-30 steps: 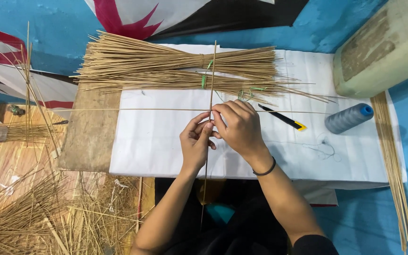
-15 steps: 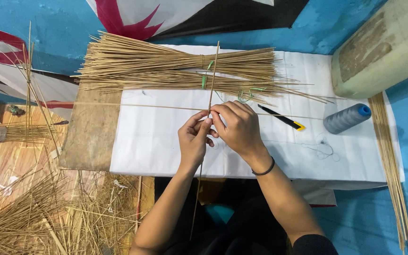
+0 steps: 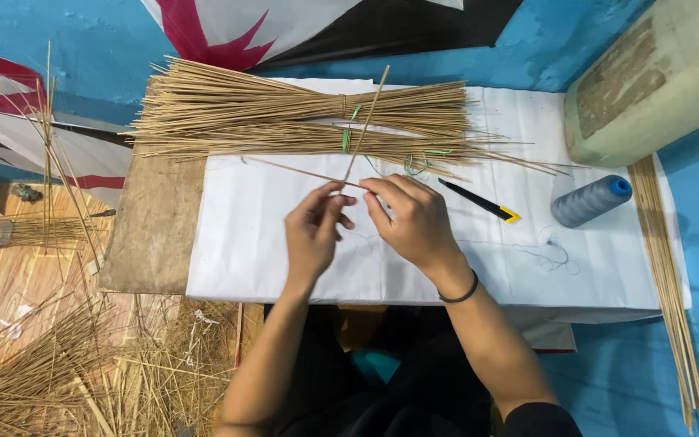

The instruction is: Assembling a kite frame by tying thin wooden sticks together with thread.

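Both hands sit over the white sheet (image 3: 285, 251) on the bench. The left hand (image 3: 313, 239) and right hand (image 3: 414, 222) each pinch thin bamboo sticks (image 3: 366, 121) where two cross, one slanting up over the stick bundles (image 3: 285, 121), the other running off left. Each grip is closed on the sticks. A yellow-tipped cutter (image 3: 483, 202) and a grey thread spool (image 3: 590, 201) lie just right of the hands.

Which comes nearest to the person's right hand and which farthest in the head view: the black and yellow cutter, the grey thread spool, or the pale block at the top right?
From the right hand:
1. Cutter, just to its right on the white sheet.
2. Thread spool, further right.
3. Pale block, at the top right corner.
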